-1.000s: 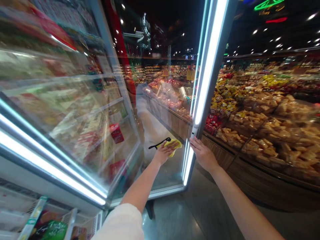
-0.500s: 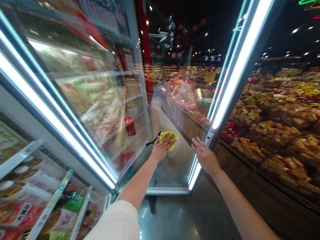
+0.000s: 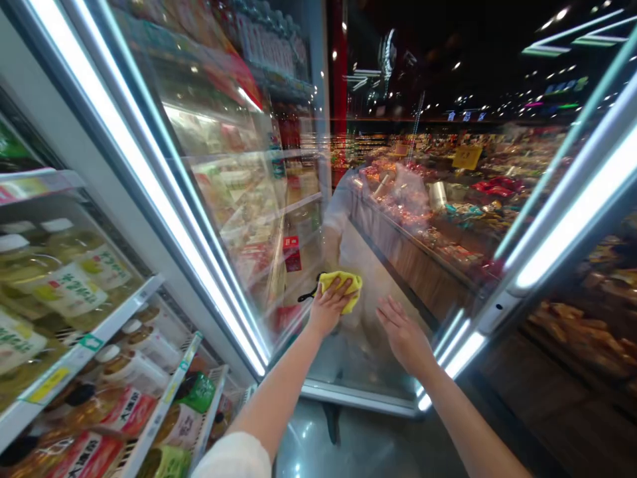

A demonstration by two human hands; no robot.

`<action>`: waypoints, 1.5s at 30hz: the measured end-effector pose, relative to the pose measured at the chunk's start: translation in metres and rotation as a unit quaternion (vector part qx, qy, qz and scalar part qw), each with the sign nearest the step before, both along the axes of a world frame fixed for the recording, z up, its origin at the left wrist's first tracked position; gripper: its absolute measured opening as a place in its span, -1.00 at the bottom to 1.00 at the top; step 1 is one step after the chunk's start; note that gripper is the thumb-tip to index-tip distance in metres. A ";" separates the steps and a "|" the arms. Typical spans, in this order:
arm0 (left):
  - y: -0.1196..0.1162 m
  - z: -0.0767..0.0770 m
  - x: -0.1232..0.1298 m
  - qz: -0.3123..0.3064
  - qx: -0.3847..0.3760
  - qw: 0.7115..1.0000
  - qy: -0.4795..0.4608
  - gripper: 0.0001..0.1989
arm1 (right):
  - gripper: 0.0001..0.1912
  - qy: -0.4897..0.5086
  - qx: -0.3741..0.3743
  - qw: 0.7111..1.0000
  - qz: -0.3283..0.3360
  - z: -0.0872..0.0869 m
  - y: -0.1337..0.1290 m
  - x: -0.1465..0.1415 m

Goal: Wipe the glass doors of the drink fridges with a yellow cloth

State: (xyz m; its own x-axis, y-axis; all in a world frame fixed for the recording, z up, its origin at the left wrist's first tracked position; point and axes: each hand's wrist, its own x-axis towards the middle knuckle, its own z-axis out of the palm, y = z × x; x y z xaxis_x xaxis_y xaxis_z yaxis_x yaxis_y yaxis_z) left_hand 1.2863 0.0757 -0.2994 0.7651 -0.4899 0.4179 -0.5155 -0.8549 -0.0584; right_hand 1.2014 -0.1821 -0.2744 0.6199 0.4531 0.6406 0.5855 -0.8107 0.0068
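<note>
Left hand (image 3: 327, 311): fingers spread over a folded yellow cloth (image 3: 355, 292), grasping it against the clear glass door (image 3: 378, 368), centre of frame. A thin black cord loop (image 3: 311, 294) trails from the cloth's left edge. Right hand (image 3: 405, 338): released, holding nothing, fingers extended, right of the cloth and apart from it; contact with the glass cannot be told. Bright white light strip (image 3: 572, 219) runs down the door's frame at right; a second white light strip (image 3: 134, 151) slants across the left. Lower left: pale-yellow plastic bottles with white labels (image 3: 74, 285) on a shelf, above amber bottles with red labels (image 3: 124, 411). Smooth grey floor (image 3: 303, 431) at bottom centre. Reflections overlay the glass.
</note>
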 end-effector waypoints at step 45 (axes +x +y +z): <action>0.157 -0.100 0.038 0.017 -0.013 0.955 -0.296 -0.30 | -0.40 -0.387 -0.057 0.919 0.045 -0.076 0.074 0.131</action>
State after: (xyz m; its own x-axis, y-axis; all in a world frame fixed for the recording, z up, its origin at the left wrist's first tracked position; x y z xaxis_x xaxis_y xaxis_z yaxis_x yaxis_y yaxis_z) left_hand 1.3240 0.2323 -0.3998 0.4053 -0.4528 0.7942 -0.3711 -0.8754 -0.3097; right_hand 1.3322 -0.1084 -0.3508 -0.0455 0.5721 0.8190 0.4339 -0.7271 0.5320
